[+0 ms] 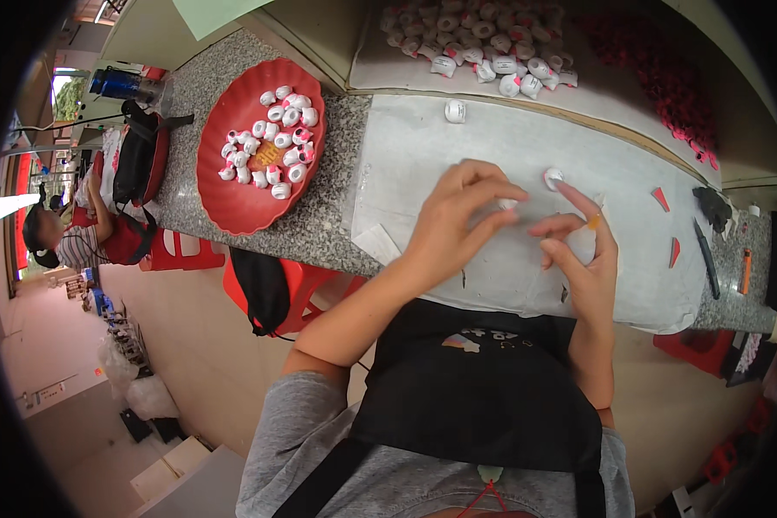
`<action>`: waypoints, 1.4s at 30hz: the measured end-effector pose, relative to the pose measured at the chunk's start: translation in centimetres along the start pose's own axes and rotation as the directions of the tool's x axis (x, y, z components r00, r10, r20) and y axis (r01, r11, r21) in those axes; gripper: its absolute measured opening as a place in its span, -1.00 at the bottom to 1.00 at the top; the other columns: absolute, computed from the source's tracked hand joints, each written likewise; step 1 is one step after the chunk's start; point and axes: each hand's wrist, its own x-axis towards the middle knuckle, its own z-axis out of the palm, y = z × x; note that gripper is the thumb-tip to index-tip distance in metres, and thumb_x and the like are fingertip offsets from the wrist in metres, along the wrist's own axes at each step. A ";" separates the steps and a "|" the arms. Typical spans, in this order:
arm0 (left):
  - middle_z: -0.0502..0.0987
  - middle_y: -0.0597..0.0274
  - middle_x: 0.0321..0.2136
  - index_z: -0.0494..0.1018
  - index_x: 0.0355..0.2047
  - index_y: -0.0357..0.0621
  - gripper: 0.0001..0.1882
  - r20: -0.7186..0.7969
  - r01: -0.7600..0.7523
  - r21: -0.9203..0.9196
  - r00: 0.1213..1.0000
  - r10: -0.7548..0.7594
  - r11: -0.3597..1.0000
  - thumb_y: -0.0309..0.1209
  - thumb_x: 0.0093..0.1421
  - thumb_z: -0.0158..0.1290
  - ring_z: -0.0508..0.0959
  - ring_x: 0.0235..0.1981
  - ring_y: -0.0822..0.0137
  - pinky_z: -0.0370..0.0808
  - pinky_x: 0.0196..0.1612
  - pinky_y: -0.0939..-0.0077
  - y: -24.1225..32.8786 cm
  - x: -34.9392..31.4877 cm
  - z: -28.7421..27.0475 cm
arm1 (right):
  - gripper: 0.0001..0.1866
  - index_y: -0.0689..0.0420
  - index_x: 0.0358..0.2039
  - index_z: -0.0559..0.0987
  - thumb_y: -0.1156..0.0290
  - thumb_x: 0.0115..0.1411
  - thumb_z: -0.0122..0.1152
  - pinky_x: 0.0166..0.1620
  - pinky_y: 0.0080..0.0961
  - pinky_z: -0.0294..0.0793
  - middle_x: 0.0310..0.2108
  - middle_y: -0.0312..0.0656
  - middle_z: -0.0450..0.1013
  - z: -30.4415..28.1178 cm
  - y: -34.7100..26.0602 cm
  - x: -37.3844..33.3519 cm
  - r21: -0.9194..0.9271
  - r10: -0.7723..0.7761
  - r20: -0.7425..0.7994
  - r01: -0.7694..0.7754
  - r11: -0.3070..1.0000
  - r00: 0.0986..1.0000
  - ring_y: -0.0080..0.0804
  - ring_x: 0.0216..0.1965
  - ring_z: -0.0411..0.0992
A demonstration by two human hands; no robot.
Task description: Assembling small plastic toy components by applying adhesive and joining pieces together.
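Over the pale sheet (414, 151): both bare hands work close together, left hand towards nine o'clock, right hand towards three.
Left hand (453, 220): thumb and forefinger pinch a small white piece (508, 205), partly hidden.
Right hand (594, 276): forefinger stretched towards eleven o'clock, spread from the bent thumb and fingers; nothing seen gripped.
Round white piece (552, 178): at the right forefinger's tip, seemingly touching; two o'clock from the pinched one; long axis unclear.
Red dish (233, 211): ten o'clock from the left hand.
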 end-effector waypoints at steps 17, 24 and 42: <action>0.41 0.11 -0.55 0.35 -0.37 -0.14 -0.74 -0.245 0.111 0.633 0.967 0.063 0.766 -0.43 -0.14 0.06 0.45 -0.54 0.25 0.37 -0.47 0.43 -4.8 8.8 -5.9 | -0.69 0.22 -0.30 0.20 0.51 -0.12 -0.06 -0.51 -0.60 0.31 -0.29 -0.12 0.14 -2.1 -0.3 -1.8 0.023 -0.133 -0.134 0.138 0.990 0.982 -0.46 -0.48 0.27; 0.39 0.14 -0.34 0.29 -0.34 -0.24 -0.80 -0.044 0.188 -0.614 0.962 -0.271 0.767 -0.59 -0.05 -0.05 0.43 -0.37 0.42 0.38 -0.30 0.57 -0.2 2.9 -2.7 | -0.67 0.24 -0.36 0.26 0.52 -0.18 0.12 -0.49 -0.63 0.34 -0.36 -0.14 0.18 -2.6 -1.3 -2.7 0.060 -0.208 -0.276 0.233 0.971 0.938 -0.47 -0.47 0.29; 0.35 -0.02 -0.25 0.23 -0.20 -0.30 -0.64 -0.036 0.102 -0.867 0.963 -0.267 0.488 -0.63 -0.08 -0.03 0.40 -0.24 0.26 0.32 -0.14 0.45 2.0 -2.3 3.3 | -0.57 0.12 -0.49 0.29 0.32 -0.33 0.35 -0.57 -0.73 0.24 -0.53 -0.27 0.20 -0.2 -1.8 -4.4 -0.397 -0.703 -0.103 0.619 0.677 0.704 -0.56 -0.62 0.17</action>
